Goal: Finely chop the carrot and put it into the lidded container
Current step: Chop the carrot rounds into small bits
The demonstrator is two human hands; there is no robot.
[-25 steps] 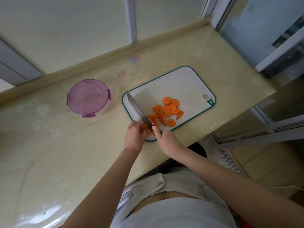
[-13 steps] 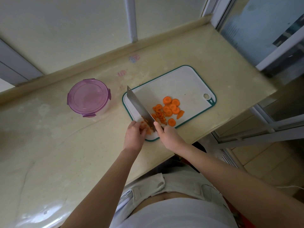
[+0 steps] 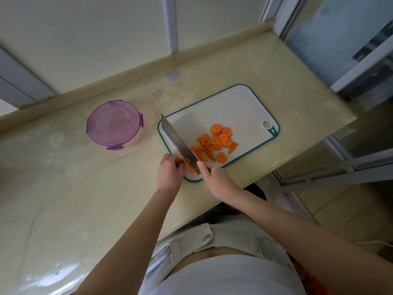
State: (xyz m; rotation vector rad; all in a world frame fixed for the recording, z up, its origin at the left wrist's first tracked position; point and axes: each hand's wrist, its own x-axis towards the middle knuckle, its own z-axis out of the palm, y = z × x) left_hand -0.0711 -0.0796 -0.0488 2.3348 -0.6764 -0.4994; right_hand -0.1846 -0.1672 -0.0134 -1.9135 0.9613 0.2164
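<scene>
Roughly seven round orange carrot slices [image 3: 221, 138] lay clustered near the middle of the frame on one white rectangular plastic cutting board with a teal rim [image 3: 234, 107]. One wedge-shaped piece lay just right of them. Left of the slices sat one heap of finely chopped carrot [image 3: 202, 151], touching the flat side of one broad steel knife [image 3: 178, 141] that slanted towards the upper left. The left hand [image 3: 170, 173] had its fingers curled down, pinching carrot strips [image 3: 188, 165] against the blade. The right hand [image 3: 219, 179] was wrapped round the hidden handle, one fingertip on the blade. One round clear container with a purple clip-on lid [image 3: 113, 124] stood closed, left of the board and apart from it, on the beige stone counter [image 3: 63, 188].
</scene>
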